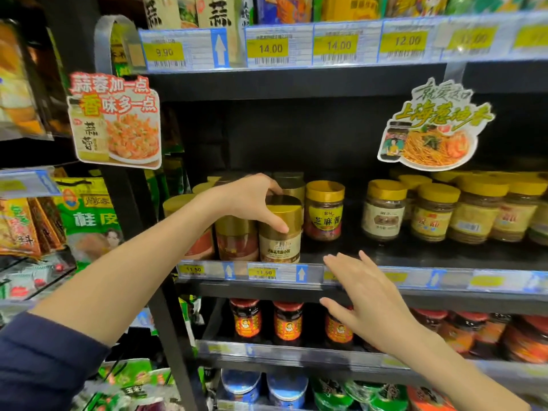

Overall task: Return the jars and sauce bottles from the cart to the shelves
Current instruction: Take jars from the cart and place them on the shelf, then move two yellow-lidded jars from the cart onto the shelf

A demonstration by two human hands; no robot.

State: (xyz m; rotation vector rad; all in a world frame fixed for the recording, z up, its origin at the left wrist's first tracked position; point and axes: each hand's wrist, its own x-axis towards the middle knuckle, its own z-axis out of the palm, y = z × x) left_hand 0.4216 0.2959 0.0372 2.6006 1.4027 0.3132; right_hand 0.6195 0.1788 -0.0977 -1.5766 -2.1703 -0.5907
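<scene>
Shelves [400,253] stocked with jars [385,209] fill the view. Left hand [252,200] curls over the top of a gold-lidded jar [280,241] standing at the middle shelf's front edge. Right hand [361,295], fingers spread and holding nothing, hovers just below and right of that jar.

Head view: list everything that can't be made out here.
- Cart: outside the head view.
- Jars behind the gold-lidded jar: covered by the left hand gripping its lid, and by the forearm.
- Price tag on the shelf strip: one mostly covered by the right hand.
- Red-lidded jar below: partly behind that hand.
- Yellow-lidded jars at right: labels blurred.
</scene>
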